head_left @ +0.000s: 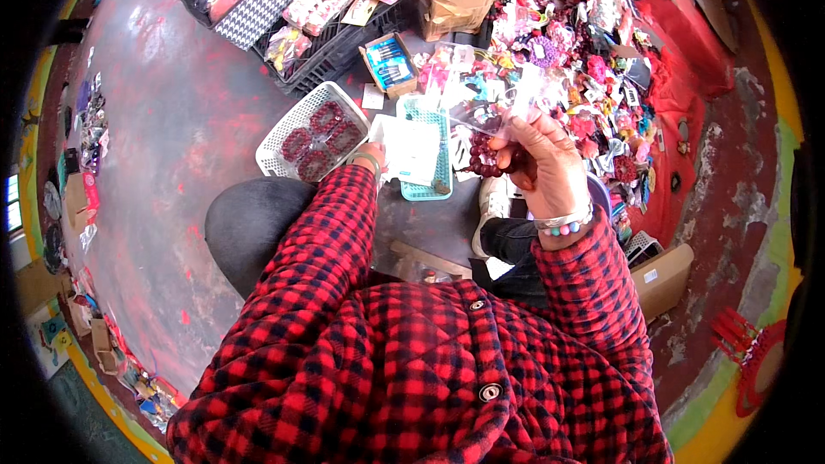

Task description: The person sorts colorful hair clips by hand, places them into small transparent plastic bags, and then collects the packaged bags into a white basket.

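Note:
My right hand (546, 159) is raised at centre right, its fingers closed on a dark red bead bracelet (481, 155) and a clear plastic bag (522, 94). The beads hang down on its left side. My left hand (369, 155) is by the right rim of a white basket (277, 133), next to a white sheet or packet (408, 150); its fingers are mostly hidden. Inside that basket lie several dark red bead bracelets (320, 139). The white sheet rests across a mint-green basket (425, 192).
A small box of blue packets (389, 64) stands beyond the baskets. Black crates (322, 60) and a cardboard box (455, 13) sit behind. A large heap of colourful accessories (593, 60) spreads over a red cloth (670, 198) at right. My shoe (492, 202) is beside the mint-green basket.

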`<state>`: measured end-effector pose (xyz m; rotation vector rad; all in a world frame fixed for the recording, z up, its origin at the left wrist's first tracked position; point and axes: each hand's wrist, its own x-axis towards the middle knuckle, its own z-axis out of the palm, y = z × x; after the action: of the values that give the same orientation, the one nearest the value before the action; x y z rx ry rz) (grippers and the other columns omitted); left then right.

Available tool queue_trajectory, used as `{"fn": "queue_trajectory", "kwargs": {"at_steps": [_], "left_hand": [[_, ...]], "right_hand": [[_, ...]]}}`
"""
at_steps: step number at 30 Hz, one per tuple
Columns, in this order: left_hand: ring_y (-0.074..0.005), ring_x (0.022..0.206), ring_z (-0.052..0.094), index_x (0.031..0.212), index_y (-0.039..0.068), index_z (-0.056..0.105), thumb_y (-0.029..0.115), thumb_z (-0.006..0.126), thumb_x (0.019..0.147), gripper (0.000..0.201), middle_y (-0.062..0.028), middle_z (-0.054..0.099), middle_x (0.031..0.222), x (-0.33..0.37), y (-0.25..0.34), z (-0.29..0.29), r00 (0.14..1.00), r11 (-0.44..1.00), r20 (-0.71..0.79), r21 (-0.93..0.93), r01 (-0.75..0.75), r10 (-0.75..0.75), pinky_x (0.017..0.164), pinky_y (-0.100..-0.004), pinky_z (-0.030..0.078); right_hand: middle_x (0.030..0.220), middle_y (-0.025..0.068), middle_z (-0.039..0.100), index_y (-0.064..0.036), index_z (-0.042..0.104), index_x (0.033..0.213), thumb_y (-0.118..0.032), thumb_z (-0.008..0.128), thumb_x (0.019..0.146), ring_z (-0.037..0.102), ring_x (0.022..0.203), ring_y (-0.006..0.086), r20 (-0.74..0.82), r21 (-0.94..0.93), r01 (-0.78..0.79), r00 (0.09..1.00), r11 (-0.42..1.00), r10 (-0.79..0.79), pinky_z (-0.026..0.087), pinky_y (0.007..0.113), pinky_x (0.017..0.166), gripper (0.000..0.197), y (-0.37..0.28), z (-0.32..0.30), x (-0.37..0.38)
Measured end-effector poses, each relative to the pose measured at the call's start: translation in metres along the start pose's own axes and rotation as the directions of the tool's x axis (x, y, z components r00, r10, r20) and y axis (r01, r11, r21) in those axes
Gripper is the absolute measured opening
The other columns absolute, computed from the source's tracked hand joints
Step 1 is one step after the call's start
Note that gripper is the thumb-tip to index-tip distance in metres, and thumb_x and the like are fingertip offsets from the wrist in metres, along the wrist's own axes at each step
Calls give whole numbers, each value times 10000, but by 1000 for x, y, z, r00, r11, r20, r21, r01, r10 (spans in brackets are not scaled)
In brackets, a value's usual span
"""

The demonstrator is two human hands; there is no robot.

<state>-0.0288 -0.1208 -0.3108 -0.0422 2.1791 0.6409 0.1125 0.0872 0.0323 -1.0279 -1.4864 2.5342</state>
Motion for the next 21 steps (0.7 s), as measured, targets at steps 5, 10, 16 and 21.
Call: {"fn": "queue_trajectory", "kwargs": {"at_steps": [5, 10, 16, 21], "left_hand": [[-333, 835, 611, 937, 23, 585, 192, 451, 847, 234, -180, 615, 953, -9, 16, -10, 997, 998, -79, 61, -18, 23, 718, -394, 498], [-334, 816, 614, 925, 25, 590, 208, 444, 854, 244, -178, 618, 942, -39, 53, -44, 880, 949, -406, 286, -133, 246, 704, -393, 500], [-212, 602, 569, 762, -8, 592, 276, 496, 879, 321, -109, 593, 661, -168, 172, -110, 470, 502, -726, -199, -842, 501, 586, -320, 442], [-111, 886, 538, 1069, -9, 524, 37, 633, 778, 314, -97, 525, 1079, -291, 219, -132, 46, 164, -608, 139, -977, 793, 618, -201, 478]], "right_hand": [[736, 48, 629, -61, 579, 956, -144, 515, 877, 530, 526, 64, 7, 34, 22, 1000, 999, -22, 268, 146, 355, 131, 3, -7, 2], [748, 65, 640, -69, 579, 958, -173, 506, 886, 545, 527, 80, 18, 42, 71, 997, 997, -72, 274, 161, 356, 146, 6, -17, 3], [777, 58, 638, -68, 600, 987, -201, 520, 885, 537, 521, 76, 54, 8, 209, 977, 978, -209, 275, 169, 357, 185, 1, -18, -2], [773, -4, 602, -27, 629, 983, -113, 567, 852, 514, 601, 50, 82, -93, 534, 845, 840, -528, 430, 200, 527, 168, -3, -16, -1]]}}
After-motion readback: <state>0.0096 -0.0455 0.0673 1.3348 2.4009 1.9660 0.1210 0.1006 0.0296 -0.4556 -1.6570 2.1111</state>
